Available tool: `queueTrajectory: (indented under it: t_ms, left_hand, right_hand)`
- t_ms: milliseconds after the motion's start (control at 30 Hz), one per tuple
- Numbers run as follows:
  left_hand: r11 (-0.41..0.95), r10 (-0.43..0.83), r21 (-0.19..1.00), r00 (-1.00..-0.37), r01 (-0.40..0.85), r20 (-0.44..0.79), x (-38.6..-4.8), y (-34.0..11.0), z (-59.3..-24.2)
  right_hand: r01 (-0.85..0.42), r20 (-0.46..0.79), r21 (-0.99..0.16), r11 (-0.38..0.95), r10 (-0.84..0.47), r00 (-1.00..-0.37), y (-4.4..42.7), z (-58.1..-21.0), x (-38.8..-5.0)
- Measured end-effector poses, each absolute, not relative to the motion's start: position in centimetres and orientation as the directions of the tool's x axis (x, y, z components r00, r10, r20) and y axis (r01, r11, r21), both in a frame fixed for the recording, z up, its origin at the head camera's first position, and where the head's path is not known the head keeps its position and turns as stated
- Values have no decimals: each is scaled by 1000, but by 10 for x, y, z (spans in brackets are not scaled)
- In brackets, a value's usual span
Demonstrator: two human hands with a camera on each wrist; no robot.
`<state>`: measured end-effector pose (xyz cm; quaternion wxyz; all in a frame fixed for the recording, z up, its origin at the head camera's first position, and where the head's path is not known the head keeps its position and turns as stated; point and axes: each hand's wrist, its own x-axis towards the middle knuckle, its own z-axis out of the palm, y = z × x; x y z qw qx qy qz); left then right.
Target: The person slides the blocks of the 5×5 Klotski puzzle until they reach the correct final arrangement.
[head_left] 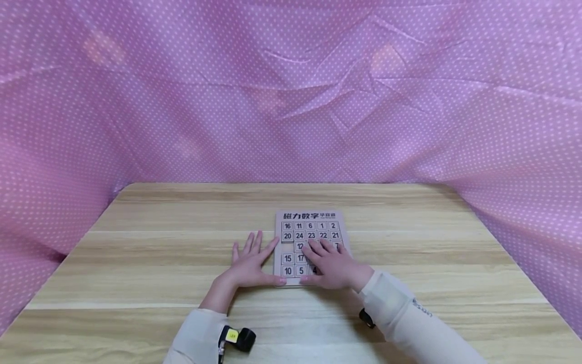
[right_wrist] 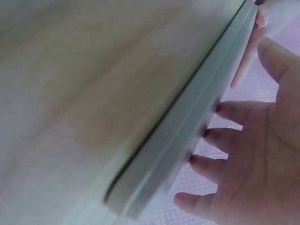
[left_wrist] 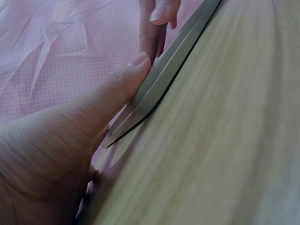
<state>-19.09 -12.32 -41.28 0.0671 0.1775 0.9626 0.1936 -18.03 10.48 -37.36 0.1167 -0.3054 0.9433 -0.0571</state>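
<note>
A number sliding puzzle [head_left: 309,216] lies flat on the wooden table, its numbered tiles in rows under a printed heading. One bare slot shows at the left of the third row, beside tile 12. My left hand [head_left: 247,268] is spread at the puzzle's left side, with the thumb on its lower-left edge and a fingertip at its left rim. Over the right part of the tiles lies my right hand [head_left: 335,267], fingers extended, hiding several tiles. In the right wrist view, fingertips of the right hand [right_wrist: 253,159] touch the puzzle's face [right_wrist: 187,126].
The wooden table [head_left: 159,242] stretches around the puzzle on all sides. A pink dotted cloth [head_left: 291,101] hangs behind and along both sides. Wrist cameras [head_left: 245,339] are strapped at both sleeves.
</note>
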Motion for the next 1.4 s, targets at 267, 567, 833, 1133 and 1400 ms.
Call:
queueTrajectory:
  t_ms: [267, 567, 833, 1133, 1400]
  left_hand:
    - [865, 362, 392, -930, 313, -58, -190, -124, -413]
    - [862, 367, 393, -929, 320, -49, -190, -124, -412]
    - [862, 367, 392, -929, 321, -47, -189, -124, -411]
    - [864, 366, 390, -929, 318, -53, -189, -122, -415]
    - [864, 362, 394, -931, 313, -53, -189, -121, -415]
  right_hand:
    - [-594, -216, -161, 789, -615, -759, 94, -367, -168]
    - [-699, -199, -116, 705, -706, -679, 85, -369, -147]
    - [-698, -184, -113, 707, -705, -685, 84, -371, -148]
    - [-654, -194, -117, 747, -663, -723, 82, -375, -159]
    - [-641, -190, -120, 758, -651, -735, 82, -377, -165]
